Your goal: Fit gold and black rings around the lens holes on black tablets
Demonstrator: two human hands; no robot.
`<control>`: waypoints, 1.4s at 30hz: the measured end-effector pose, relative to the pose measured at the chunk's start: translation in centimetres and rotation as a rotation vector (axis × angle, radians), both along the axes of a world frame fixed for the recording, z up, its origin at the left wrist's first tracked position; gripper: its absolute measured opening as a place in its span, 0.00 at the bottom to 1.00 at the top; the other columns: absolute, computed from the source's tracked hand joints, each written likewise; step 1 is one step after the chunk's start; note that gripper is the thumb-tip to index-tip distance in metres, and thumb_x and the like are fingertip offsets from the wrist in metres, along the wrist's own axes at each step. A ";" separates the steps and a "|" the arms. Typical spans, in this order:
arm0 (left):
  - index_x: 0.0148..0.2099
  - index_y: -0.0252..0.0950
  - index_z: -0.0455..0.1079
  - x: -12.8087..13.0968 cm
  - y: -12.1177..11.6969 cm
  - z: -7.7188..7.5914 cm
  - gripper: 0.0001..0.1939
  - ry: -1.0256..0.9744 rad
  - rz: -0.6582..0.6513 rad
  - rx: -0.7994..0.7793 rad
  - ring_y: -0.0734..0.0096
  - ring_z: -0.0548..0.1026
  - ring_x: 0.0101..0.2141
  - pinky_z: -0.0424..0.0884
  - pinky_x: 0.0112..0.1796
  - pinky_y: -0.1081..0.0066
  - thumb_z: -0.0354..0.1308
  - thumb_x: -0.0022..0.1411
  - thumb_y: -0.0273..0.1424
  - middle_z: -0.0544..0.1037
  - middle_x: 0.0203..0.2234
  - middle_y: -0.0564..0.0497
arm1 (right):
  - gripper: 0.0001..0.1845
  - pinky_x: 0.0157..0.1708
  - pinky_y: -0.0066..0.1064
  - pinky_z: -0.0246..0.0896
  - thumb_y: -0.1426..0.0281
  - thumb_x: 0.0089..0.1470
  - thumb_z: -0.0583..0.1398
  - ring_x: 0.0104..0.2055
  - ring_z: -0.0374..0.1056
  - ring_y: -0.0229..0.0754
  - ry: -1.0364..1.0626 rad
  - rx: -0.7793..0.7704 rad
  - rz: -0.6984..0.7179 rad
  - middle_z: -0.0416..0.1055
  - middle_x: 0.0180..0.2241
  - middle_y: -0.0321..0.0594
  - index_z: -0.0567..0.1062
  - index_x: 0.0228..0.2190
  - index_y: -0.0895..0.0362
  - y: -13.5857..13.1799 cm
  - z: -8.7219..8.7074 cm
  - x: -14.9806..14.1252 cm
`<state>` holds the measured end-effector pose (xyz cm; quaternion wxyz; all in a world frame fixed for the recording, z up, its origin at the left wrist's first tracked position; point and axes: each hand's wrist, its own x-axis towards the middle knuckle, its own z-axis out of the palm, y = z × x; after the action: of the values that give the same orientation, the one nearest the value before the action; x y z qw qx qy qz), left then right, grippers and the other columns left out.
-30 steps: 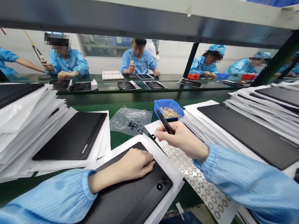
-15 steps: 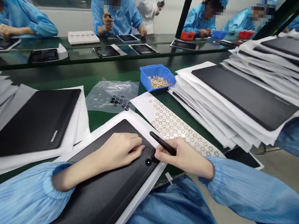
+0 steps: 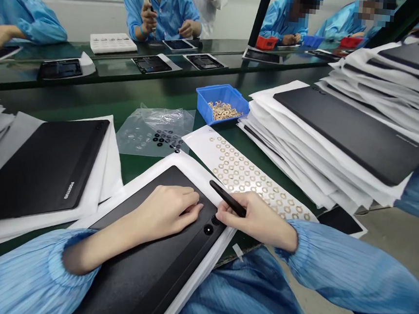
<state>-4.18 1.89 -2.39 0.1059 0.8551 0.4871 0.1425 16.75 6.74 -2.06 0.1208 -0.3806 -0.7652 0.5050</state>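
A black tablet [image 3: 136, 273] lies back side up on white wrapping in front of me, set at an angle. My left hand [image 3: 168, 209] rests on it, fingers loosely curled and thumb alongside, with nothing visible in them. My right hand [image 3: 257, 220] is closed around a slim black pen-like tool [image 3: 228, 198] whose blunt end points up and left. Its fingertips press together at the tablet's corner, touching the upper of two round camera rings. The lower camera ring [image 3: 208, 229] is uncovered. Whatever sits under the right fingertips is hidden.
Beyond the tablet lie a white sheet of ring stickers [image 3: 252, 175], a clear bag with black rings [image 3: 153, 130] and a blue bin [image 3: 221, 106] of tan rings. Wrapped tablets [image 3: 343, 134] are stacked at right; another tablet [image 3: 43, 167] lies left. Co-workers sit across the bench.
Both hands keep nearly the same pose on the tablet. The view has shifted slightly. Across the bench, a co-worker's hand has come up off the bench.
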 end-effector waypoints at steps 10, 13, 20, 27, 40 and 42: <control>0.26 0.36 0.58 -0.1 -0.3 0.1 0.14 -0.038 -0.052 0.001 0.75 0.63 0.22 0.52 0.24 0.73 0.44 0.66 0.30 0.65 0.20 0.55 | 0.15 0.20 0.26 0.44 0.73 0.49 0.57 0.19 0.52 0.32 -0.170 0.342 -0.005 0.54 0.16 0.29 0.57 0.17 0.56 -1.2 1.0 -0.6; 0.31 0.35 0.62 -0.1 -0.4 0.2 0.11 -0.102 -0.090 -0.030 0.75 0.66 0.23 0.55 0.25 0.75 0.45 0.66 0.29 0.68 0.23 0.54 | 0.15 0.21 0.26 0.46 0.72 0.50 0.59 0.20 0.54 0.32 -0.133 0.338 -0.010 0.57 0.16 0.30 0.60 0.17 0.57 -1.3 1.1 -0.4; 0.47 0.34 0.67 -0.1 -0.5 1.0 0.12 -0.097 -0.231 -0.018 0.75 0.67 0.25 0.57 0.25 0.75 0.44 0.67 0.27 0.68 0.26 0.53 | 0.24 0.18 0.25 0.55 0.57 0.59 0.51 0.17 0.61 0.33 0.363 0.087 -0.482 0.66 0.17 0.35 0.74 0.21 0.58 -2.8 -0.4 0.7; 0.52 0.38 0.67 -0.5 -0.6 1.1 0.16 -0.028 -0.289 -0.044 0.73 0.66 0.26 0.56 0.25 0.73 0.43 0.67 0.27 0.65 0.26 0.54 | 0.16 0.20 0.27 0.66 0.59 0.58 0.55 0.19 0.68 0.36 0.599 -0.097 -0.638 0.69 0.18 0.33 0.68 0.25 0.57 -4.9 -2.6 -0.4; 0.50 0.38 0.68 -0.3 -0.6 1.2 0.15 -0.057 -0.279 -0.070 0.74 0.64 0.25 0.54 0.24 0.72 0.44 0.67 0.26 0.62 0.25 0.56 | 0.15 0.16 0.23 0.65 0.62 0.56 0.58 0.14 0.67 0.34 0.473 0.015 -0.696 0.67 0.14 0.31 0.63 0.22 0.55 -4.7 -1.6 -1.1; 0.50 0.38 0.68 -0.4 -0.6 1.2 0.15 -0.058 -0.283 -0.076 0.75 0.64 0.25 0.54 0.24 0.72 0.44 0.67 0.26 0.62 0.25 0.56 | 0.15 0.15 0.23 0.65 0.62 0.56 0.58 0.13 0.66 0.34 0.464 0.029 -0.700 0.67 0.14 0.31 0.63 0.22 0.55 -4.6 -1.6 -1.2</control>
<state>-4.55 1.31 -1.16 0.1710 0.9062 0.3634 0.1323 15.54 2.12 -3.65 0.4597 -0.4921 -0.5491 0.4950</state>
